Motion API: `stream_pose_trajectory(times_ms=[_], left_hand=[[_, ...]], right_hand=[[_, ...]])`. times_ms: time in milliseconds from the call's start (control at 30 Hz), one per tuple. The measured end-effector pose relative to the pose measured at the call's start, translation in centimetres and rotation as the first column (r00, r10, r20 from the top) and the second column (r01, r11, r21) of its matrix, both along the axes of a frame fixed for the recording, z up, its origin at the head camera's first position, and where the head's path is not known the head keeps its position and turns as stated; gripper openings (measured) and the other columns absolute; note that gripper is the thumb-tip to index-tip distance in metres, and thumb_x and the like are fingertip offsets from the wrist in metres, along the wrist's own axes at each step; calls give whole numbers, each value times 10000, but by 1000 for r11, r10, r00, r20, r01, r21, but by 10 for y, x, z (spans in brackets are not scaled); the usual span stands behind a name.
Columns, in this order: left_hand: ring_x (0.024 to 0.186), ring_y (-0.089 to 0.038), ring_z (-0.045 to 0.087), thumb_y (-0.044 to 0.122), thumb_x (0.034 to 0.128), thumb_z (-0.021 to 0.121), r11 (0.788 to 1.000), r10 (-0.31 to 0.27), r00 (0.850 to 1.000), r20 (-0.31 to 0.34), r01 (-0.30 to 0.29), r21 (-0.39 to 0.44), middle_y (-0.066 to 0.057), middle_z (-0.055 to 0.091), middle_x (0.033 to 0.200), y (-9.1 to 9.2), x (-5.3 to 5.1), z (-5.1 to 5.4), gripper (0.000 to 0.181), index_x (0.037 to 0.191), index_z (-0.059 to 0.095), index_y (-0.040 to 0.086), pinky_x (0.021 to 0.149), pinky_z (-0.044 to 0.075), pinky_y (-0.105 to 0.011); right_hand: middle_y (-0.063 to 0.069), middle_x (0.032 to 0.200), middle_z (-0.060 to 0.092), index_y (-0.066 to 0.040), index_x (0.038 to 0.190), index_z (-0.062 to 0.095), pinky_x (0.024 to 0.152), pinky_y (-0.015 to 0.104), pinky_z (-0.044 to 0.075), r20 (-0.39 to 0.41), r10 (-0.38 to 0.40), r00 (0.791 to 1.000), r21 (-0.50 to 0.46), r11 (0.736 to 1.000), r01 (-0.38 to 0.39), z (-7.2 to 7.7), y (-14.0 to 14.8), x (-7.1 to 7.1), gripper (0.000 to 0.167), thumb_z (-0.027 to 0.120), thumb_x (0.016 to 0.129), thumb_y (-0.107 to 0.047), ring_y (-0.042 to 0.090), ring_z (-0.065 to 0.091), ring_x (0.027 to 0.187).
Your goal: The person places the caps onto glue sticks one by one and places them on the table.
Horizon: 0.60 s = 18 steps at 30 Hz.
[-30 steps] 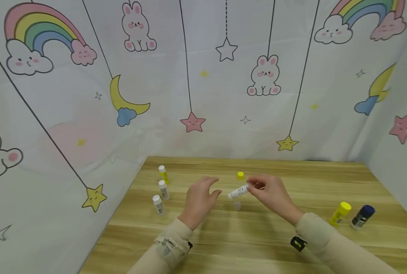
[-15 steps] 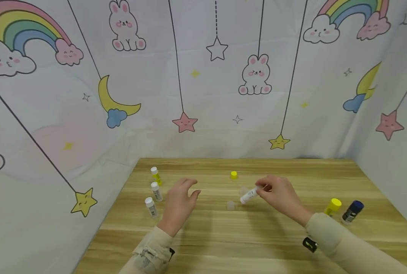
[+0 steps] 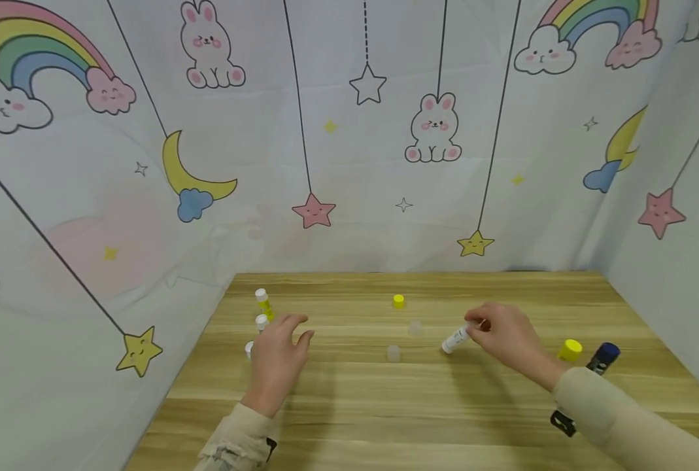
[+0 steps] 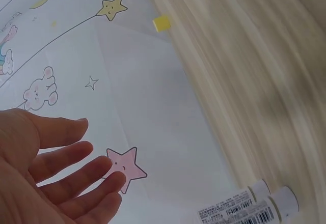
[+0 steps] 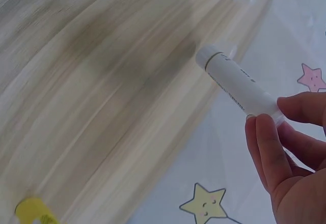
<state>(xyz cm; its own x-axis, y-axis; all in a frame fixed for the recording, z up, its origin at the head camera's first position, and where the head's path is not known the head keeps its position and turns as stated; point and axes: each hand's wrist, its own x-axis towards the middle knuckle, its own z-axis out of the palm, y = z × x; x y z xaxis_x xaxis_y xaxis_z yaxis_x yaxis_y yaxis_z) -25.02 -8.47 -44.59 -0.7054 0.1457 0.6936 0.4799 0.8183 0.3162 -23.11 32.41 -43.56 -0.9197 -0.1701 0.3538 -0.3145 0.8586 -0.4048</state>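
Note:
In the head view the right hand point(image 3: 505, 337) pinches one end of a white glue stick point(image 3: 455, 340), tilted with its other end down to the left. The right wrist view shows thumb and fingertips around the end of the same white stick point(image 5: 239, 84). The left hand point(image 3: 278, 360) holds nothing, fingers apart and slightly bent, in front of the white-capped sticks at the left; it partly covers two of them. Behind it stands a yellow stick with a white cap point(image 3: 263, 303). In the left wrist view the left hand point(image 4: 66, 170) has its palm bare.
On the wooden table point(image 3: 384, 412) lie a yellow cap point(image 3: 399, 301) and two translucent caps, one nearer point(image 3: 393, 354) and one farther point(image 3: 415, 328). A yellow stick point(image 3: 570, 350) and a dark blue-capped stick point(image 3: 605, 356) stand at the right, near the right forearm. Printed cloth surrounds the table's back and sides.
The right hand has moved right with the white stick, uncovering the farther translucent cap. The left hand has moved left, in front of the white-capped sticks. The view has turned slightly right.

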Motion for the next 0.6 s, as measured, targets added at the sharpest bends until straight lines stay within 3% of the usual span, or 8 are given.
stream_pose_trajectory(times_ms=[267, 600], left_hand=[[777, -285, 697, 29, 729, 895, 999, 37, 995, -89, -37, 1, -112, 714, 926, -23, 2, -6, 303, 994, 748, 40, 617, 567, -426], [805, -302, 698, 43, 753, 875, 996, 89, 995, -38, -89, 1, -135, 708, 964, -45, 6, -9, 289, 1006, 739, 19, 613, 565, -444]], right_hand=[[31, 926, 709, -47, 1008, 776, 623, 331, 557, -10, -2, 1000, 81, 997, 3, 6, 22, 7, 157, 785, 859, -95, 118, 656, 732], [9, 887, 682, -41, 1006, 771, 596, 321, 548, 15, 13, 1000, 129, 992, -15, 13, 39, 14, 142, 765, 870, -80, 122, 649, 718]])
